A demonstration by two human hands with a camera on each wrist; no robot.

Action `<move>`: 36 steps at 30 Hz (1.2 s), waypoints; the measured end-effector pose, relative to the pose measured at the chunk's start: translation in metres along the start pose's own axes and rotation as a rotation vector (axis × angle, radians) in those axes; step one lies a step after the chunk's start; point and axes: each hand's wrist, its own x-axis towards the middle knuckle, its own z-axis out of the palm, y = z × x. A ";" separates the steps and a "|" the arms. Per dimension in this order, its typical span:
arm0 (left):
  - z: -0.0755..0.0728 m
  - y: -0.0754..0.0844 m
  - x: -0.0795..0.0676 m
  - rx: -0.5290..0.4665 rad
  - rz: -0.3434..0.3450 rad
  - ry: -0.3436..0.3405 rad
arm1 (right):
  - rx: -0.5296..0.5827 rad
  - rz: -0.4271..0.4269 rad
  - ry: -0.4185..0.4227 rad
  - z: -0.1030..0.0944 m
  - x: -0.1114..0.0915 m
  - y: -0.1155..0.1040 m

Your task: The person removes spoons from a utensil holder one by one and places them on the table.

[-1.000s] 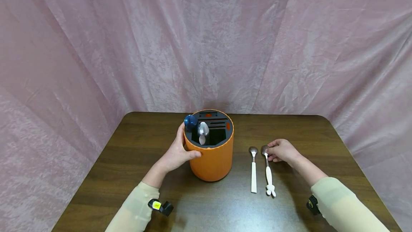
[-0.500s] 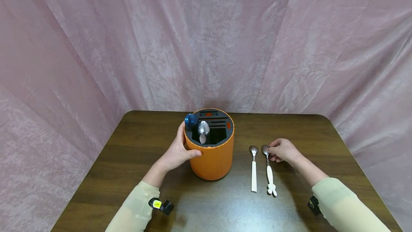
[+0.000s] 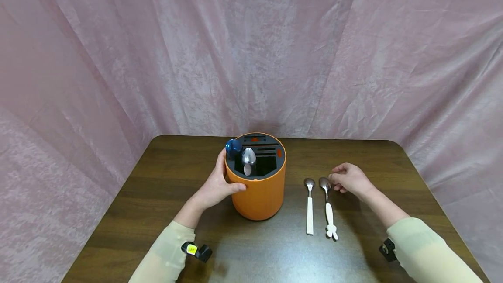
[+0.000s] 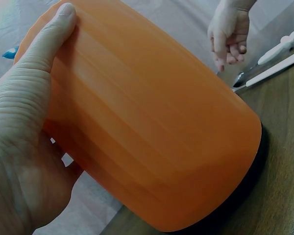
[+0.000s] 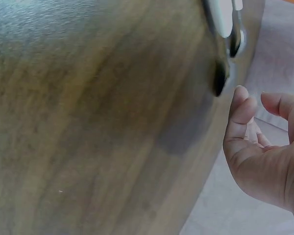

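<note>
My left hand point(image 3: 212, 190) grips the side of an orange utensil holder point(image 3: 261, 200), thumb across its front and fingers round its far left. Two utensils stand in the holder: one with a shiny blue rounded top point(image 3: 233, 148), and a silver spoon point(image 3: 248, 155). To the right, a spoon with a white rabbit-shaped handle point(image 3: 329, 215) lies on the table, bowl away from me. Just beside that bowl is my right hand point(image 3: 351, 181), holding nothing. In the right wrist view its thumb and loosely bent fingers point(image 5: 240, 115) are apart, a little off the spoon bowl point(image 5: 220, 81).
A second spoon with a straight white handle point(image 3: 310, 216) lies parallel, between the holder and the rabbit spoon. The holder's dark insert point(image 3: 271, 141) has narrow slots and a larger opening. Behind the wooden table point(image 3: 177, 156) hangs a pink curtain point(image 3: 251, 56).
My right hand has let go of the rabbit-handled spoon near its bowl and moved slightly up and to the right. The left hand and the holder stay in place.
</note>
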 end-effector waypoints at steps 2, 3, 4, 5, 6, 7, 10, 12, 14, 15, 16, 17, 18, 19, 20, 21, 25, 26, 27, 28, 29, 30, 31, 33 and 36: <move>0.000 0.000 0.000 0.000 0.004 -0.002 | -0.008 -0.017 0.018 -0.002 0.000 -0.004; 0.000 0.000 0.000 -0.002 0.006 -0.003 | -0.013 -0.028 0.029 -0.004 0.000 -0.006; 0.000 0.000 0.000 -0.003 0.006 -0.004 | -0.019 -0.038 0.041 -0.005 0.001 -0.008; 0.000 0.000 0.000 -0.006 0.008 -0.005 | -0.028 -0.052 0.051 -0.006 0.001 -0.011; 0.000 0.000 0.000 -0.005 0.008 -0.006 | -0.032 -0.061 0.059 -0.008 0.000 -0.014; 0.000 0.000 0.000 -0.005 0.008 -0.005 | -0.035 -0.072 0.064 -0.009 0.000 -0.018; 0.000 0.000 0.000 -0.001 0.010 -0.004 | -0.034 -0.104 0.073 -0.014 -0.002 -0.029; 0.000 0.000 0.000 0.004 0.009 -0.001 | -0.036 -0.124 0.077 -0.017 -0.005 -0.037; -0.001 0.000 0.000 0.009 0.008 0.000 | -0.034 -0.142 0.079 -0.018 -0.008 -0.045; 0.000 0.000 0.000 0.011 0.005 0.001 | -0.029 -0.152 0.080 -0.019 -0.009 -0.048; 0.000 0.000 0.000 0.014 0.004 0.003 | -0.025 -0.162 0.083 -0.019 -0.011 -0.052; 0.000 0.000 0.000 0.017 0.002 0.003 | -0.013 -0.174 0.085 -0.020 -0.012 -0.055; 0.000 -0.001 -0.001 0.017 -0.001 0.004 | -0.002 -0.184 0.089 -0.020 -0.013 -0.058; 0.000 -0.001 -0.001 0.019 0.000 0.004 | 0.011 -0.199 0.096 -0.020 -0.014 -0.062; 0.000 -0.001 -0.001 0.018 0.001 0.004 | 0.022 -0.216 0.106 -0.020 -0.014 -0.065; 0.000 -0.001 -0.001 0.017 0.002 0.003 | 0.030 -0.230 0.114 -0.020 -0.015 -0.069; 0.000 -0.002 0.000 0.005 0.017 -0.004 | 0.036 -0.293 0.147 -0.019 -0.020 -0.084; 0.000 -0.002 0.000 0.002 0.021 -0.004 | 0.037 -0.305 0.149 -0.018 -0.021 -0.088; 0.000 -0.002 0.000 -0.001 0.022 -0.004 | 0.040 -0.318 0.150 -0.017 -0.022 -0.092; 0.000 -0.002 0.000 0.001 0.023 -0.004 | 0.048 -0.332 0.150 -0.016 -0.023 -0.096; 0.000 -0.001 0.000 0.004 0.020 -0.003 | 0.057 -0.344 0.148 -0.014 -0.023 -0.100; 0.000 -0.002 -0.001 0.006 0.017 -0.003 | 0.068 -0.358 0.147 -0.013 -0.024 -0.105; 0.000 -0.001 -0.001 0.009 0.014 -0.002 | 0.079 -0.375 0.144 -0.011 -0.024 -0.109; 0.000 -0.001 -0.001 0.014 0.004 0.001 | 0.102 -0.409 0.136 -0.007 -0.024 -0.116; 0.000 -0.001 -0.001 0.015 0.001 0.003 | 0.122 -0.464 0.117 -0.001 -0.024 -0.127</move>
